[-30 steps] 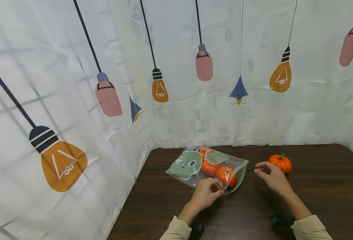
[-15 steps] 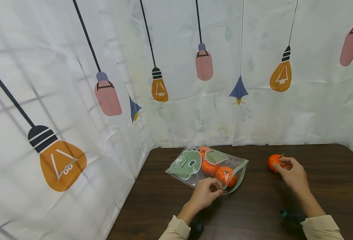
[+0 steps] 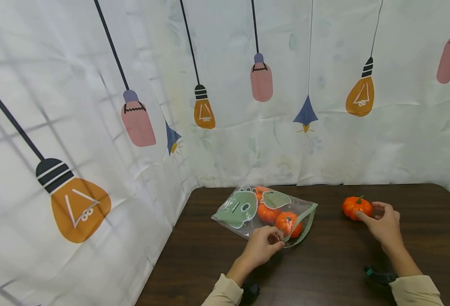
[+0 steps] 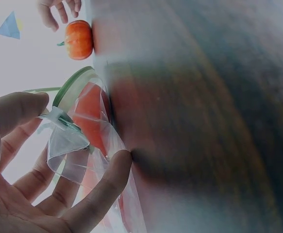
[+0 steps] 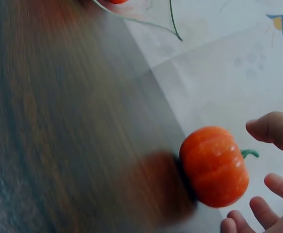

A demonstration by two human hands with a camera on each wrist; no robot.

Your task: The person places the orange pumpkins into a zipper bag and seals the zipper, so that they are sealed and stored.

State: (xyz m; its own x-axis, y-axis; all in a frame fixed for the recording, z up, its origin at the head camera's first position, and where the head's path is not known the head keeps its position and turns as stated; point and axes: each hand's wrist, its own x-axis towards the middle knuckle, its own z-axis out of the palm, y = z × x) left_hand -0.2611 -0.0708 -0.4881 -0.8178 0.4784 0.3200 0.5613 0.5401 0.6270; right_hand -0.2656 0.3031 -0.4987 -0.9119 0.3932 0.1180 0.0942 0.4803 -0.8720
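Observation:
A clear zip bag (image 3: 225,217) with green trim and green cartoon prints lies on the table. Several small orange pumpkins (image 3: 288,224) show through its plastic. My left hand (image 3: 259,250) pinches the bag by its trimmed opening; a small whitish slider (image 4: 58,115) sits by the thumb in the left wrist view. To the right, a lone orange pumpkin (image 3: 357,208) with a green stem stands on the wood. My right hand (image 3: 386,229) is beside it, thumb and fingers spread apart. In the right wrist view, a gap shows between the thumb (image 5: 272,128) and the pumpkin.
The dark wooden table (image 3: 324,272) ends at a white curtain (image 3: 229,157) printed with hanging lamps, behind and at the left. Dark straps (image 3: 380,277) show below the wrists.
My right hand moved right to the lone pumpkin, touched it with its fingers, then drew a little farther right with the fingers parted. My left hand stayed on the bag.

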